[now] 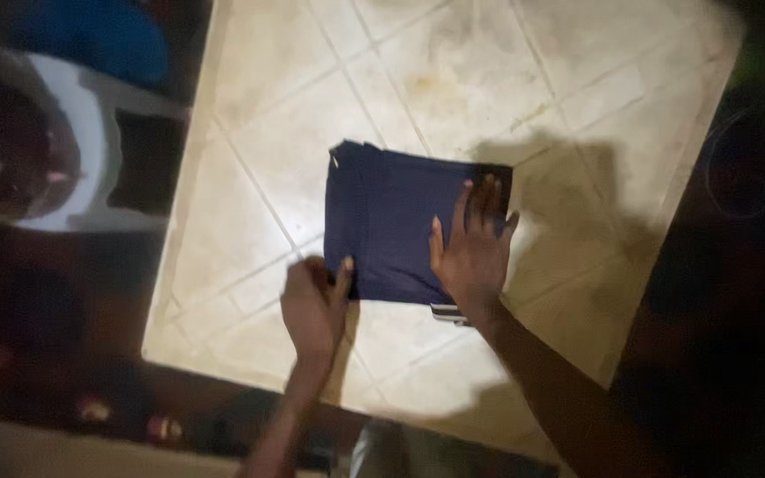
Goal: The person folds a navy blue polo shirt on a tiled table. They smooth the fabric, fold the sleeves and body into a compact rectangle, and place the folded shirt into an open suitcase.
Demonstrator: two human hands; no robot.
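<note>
A folded navy cloth (391, 226) lay flat on the cream tiled tabletop (506, 80), near its middle. The right hand (473, 252) rested palm-down on the cloth's right half, fingers extended and close together. The left hand (313, 305) pinched the cloth's lower left corner between thumb and curled fingers. A white chair (90, 133) stood just beside the table's left edge.

1. You've only got one view here: the head cam, looking pretty much straight down at the tiled desk (294, 159).
2. It sits fairly close, your forearms coming in from the bottom edge.
</note>
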